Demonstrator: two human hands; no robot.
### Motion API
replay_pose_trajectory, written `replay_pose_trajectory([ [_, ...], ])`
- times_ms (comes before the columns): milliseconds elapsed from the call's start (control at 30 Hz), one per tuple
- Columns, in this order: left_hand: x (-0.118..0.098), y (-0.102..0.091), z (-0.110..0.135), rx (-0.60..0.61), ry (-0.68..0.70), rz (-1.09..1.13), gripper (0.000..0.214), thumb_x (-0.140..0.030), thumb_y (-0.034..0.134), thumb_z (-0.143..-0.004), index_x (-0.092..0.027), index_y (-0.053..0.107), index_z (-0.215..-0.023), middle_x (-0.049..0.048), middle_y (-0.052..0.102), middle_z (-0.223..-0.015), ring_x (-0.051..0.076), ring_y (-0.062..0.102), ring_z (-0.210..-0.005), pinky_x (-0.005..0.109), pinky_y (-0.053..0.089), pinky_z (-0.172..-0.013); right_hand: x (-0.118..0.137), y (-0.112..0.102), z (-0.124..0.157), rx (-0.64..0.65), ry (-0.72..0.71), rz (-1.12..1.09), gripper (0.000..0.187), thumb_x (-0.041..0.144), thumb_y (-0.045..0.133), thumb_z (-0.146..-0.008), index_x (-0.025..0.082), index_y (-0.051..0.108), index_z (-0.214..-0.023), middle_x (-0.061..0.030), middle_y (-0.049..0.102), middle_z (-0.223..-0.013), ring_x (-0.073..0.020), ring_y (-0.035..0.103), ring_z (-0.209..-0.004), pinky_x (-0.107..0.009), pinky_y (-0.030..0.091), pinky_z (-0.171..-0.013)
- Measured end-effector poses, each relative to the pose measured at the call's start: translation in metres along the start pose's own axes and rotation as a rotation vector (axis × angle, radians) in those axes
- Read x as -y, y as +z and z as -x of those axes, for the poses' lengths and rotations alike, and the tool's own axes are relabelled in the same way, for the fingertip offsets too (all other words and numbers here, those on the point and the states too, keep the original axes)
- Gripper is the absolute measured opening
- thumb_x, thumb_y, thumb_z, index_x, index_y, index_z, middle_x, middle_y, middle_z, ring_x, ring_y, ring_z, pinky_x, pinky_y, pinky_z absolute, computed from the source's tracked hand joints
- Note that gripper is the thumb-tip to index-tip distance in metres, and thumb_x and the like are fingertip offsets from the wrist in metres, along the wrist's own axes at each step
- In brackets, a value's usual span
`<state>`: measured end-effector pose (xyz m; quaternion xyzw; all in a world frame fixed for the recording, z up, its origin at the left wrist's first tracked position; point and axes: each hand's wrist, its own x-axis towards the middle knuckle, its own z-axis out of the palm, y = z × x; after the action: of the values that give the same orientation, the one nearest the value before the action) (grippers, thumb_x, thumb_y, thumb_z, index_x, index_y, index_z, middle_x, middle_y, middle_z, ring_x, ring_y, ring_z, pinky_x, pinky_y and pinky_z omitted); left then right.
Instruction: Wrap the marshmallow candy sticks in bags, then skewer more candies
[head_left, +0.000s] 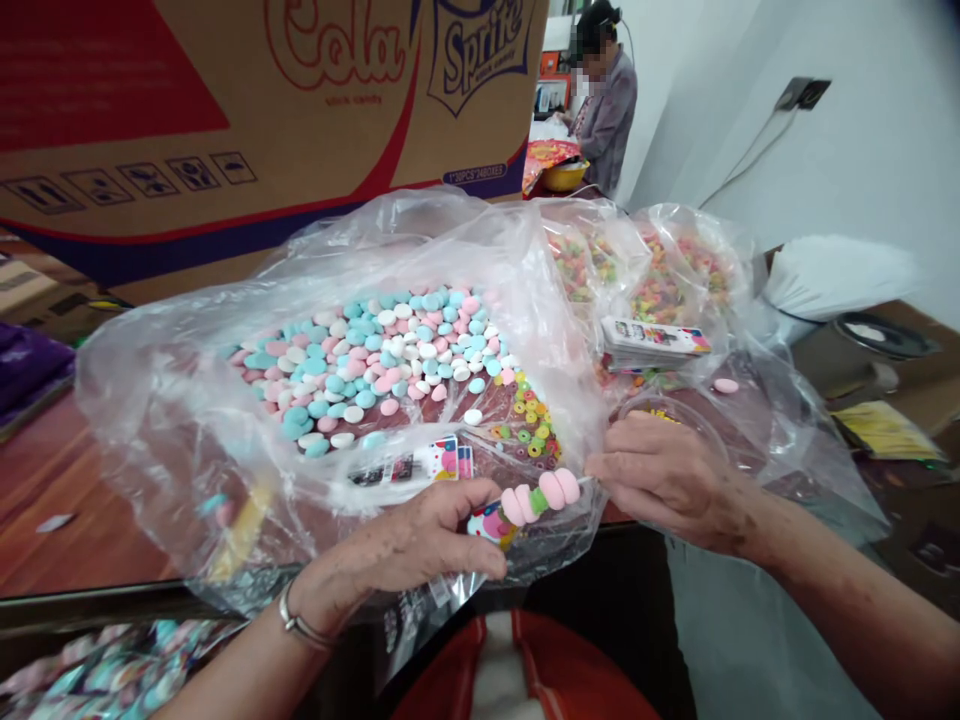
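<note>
A candy skewer (555, 490) of pink pieces with a green ring between them is stretched between my two hands. My right hand (660, 475) is closed in a pinch at its right end, where a thin pale stick shows. My left hand (424, 535) grips a colourful printed card (487, 524) between thumb and fingers, right by the skewer's left end. Below that hand hangs a clear printed wrapper (420, 625), partly hidden. Behind, a large open plastic bag (187, 340) holds pink, blue and white candies (375, 350), small ring candies (532, 420) and printed cards (416, 465).
A big cardboard box (262, 120) stands at the back left. Bags of colourful ring candies (660, 270) and a card stack (652, 338) lie right. Further right are a grey container (855, 350) and yellow sticks (889, 430). Wrapped candies (127, 665) sit lower left. Another person (611, 110) works behind.
</note>
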<state>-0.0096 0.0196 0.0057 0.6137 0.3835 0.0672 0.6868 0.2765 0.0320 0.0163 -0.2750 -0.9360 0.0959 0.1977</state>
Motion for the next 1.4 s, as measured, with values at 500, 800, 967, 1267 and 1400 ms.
replay_pose_trajectory([
  [500,0.002,0.020,-0.012,0.028,-0.041,-0.034,0.036,-0.044,0.072,-0.076,-0.019,0.056,-0.095,-0.0044,0.059,-0.065,0.014,0.054,-0.060,0.023,0.036,-0.053,0.016,0.026,-0.004,0.112,-0.001,-0.112,0.023,0.017,0.043,-0.094,0.017,0.062,-0.081,-0.0002,0.052,-0.067,-0.0145,0.042,-0.064,-0.028,0.028,-0.063],
  [800,-0.005,0.020,0.008,-0.160,-0.111,-0.225,0.049,-0.048,0.080,-0.062,-0.020,0.059,-0.096,-0.0037,0.057,-0.078,0.015,0.048,-0.070,0.023,0.034,-0.056,0.002,0.016,-0.002,0.049,-0.034,-0.110,0.023,0.017,0.045,-0.094,0.017,0.065,-0.083,0.0001,0.050,-0.066,-0.0141,0.041,-0.064,-0.028,0.028,-0.063],
  [967,0.007,0.020,0.014,-0.077,-0.146,-0.044,0.036,-0.045,0.073,-0.071,-0.017,0.060,-0.090,-0.0048,0.053,-0.075,0.012,0.045,-0.067,0.022,0.031,-0.055,0.002,0.017,-0.001,0.065,-0.090,-0.121,0.023,0.019,0.046,-0.095,0.017,0.065,-0.082,-0.0002,0.051,-0.068,-0.0140,0.042,-0.065,-0.028,0.029,-0.065],
  [1267,0.016,0.024,0.014,-0.093,0.040,-0.354,0.024,-0.044,0.058,-0.088,-0.021,0.056,-0.098,-0.0040,0.051,-0.079,0.013,0.044,-0.070,0.023,0.032,-0.061,0.013,0.018,-0.012,0.235,-0.061,-0.165,0.026,0.019,0.045,-0.093,0.018,0.059,-0.071,0.0000,0.054,-0.066,-0.0141,0.045,-0.066,-0.027,0.030,-0.063],
  [1400,0.015,0.030,0.011,-0.114,0.072,-0.446,0.030,-0.043,0.057,-0.089,-0.024,0.052,-0.112,-0.0007,0.056,-0.088,0.017,0.049,-0.077,0.025,0.034,-0.066,0.014,0.023,-0.015,0.311,0.005,-0.261,0.025,0.016,0.044,-0.090,0.018,0.059,-0.070,0.0016,0.055,-0.065,-0.0125,0.048,-0.064,-0.025,0.032,-0.064],
])
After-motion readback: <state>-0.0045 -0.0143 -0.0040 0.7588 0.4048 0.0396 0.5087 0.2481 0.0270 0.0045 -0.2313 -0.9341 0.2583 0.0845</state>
